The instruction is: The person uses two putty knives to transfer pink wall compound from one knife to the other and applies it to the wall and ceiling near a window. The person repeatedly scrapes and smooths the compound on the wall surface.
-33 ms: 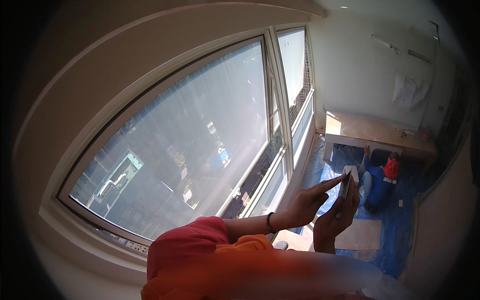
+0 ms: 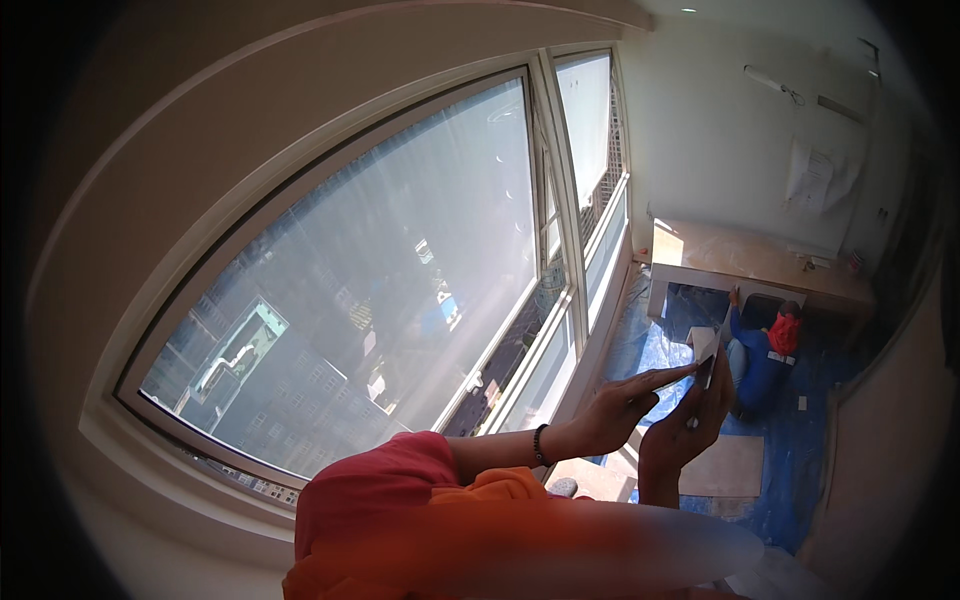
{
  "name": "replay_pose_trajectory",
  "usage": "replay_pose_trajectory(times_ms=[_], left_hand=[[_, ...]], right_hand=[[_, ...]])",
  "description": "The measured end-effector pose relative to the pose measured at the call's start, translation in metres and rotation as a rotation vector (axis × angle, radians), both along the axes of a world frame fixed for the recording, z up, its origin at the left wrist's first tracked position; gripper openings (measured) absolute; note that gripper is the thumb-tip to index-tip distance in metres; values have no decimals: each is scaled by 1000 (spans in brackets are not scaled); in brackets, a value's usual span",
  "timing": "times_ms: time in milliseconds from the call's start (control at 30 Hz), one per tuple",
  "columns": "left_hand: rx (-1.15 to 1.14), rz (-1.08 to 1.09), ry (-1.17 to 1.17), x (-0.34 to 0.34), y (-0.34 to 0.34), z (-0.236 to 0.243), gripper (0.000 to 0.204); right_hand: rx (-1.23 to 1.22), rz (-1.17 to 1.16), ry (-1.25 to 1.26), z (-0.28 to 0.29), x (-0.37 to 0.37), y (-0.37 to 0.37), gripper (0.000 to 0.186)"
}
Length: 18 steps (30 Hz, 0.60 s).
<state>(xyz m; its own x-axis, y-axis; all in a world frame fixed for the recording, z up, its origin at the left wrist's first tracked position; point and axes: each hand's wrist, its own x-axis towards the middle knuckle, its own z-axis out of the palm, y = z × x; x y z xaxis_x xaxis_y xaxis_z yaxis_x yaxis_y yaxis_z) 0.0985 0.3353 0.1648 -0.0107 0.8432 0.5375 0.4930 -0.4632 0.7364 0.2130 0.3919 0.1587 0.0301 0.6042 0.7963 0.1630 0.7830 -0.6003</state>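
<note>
In front of me, my right hand [image 2: 688, 432] is raised and closed round a thin flat piece [image 2: 712, 366] with a pale edge. It is tilted nearly edge-on, so its kind cannot be made out. My left hand [image 2: 622, 408], with a dark beaded bracelet at the wrist, reaches across from the left. Its index finger is stretched out, its tip at or close to the piece; the other fingers are partly bent. A whitish block-like thing [image 2: 703, 341] shows just beyond the fingertips; whether it touches the piece I cannot tell.
A large tilted window [image 2: 390, 270] fills the left. Beyond the hands, a person in blue with red headwear [image 2: 768, 362] crouches by a wooden bench [image 2: 755, 258]. Blue sheeting [image 2: 785, 480] covers the floor, with a tan board [image 2: 722, 466] on it.
My right hand has shifted slightly right with the flat piece, which now shows more edge-on. My left index finger has followed it a little and points more level.
</note>
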Motion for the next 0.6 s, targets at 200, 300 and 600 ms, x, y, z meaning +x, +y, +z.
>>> replay_pose_trajectory(times_ms=[200, 300, 600], left_hand=[[177, 212, -109, -16, 23, 29, 59], [-2, 35, -42, -11, 26, 28, 63], [6, 71, -178, -5, 23, 15, 46]], right_hand=[[-55, 33, 34, -7, -12, -6, 43], [15, 58, 18, -14, -26, -20, 45], [-261, -160, 164, 2, 24, 12, 42]])
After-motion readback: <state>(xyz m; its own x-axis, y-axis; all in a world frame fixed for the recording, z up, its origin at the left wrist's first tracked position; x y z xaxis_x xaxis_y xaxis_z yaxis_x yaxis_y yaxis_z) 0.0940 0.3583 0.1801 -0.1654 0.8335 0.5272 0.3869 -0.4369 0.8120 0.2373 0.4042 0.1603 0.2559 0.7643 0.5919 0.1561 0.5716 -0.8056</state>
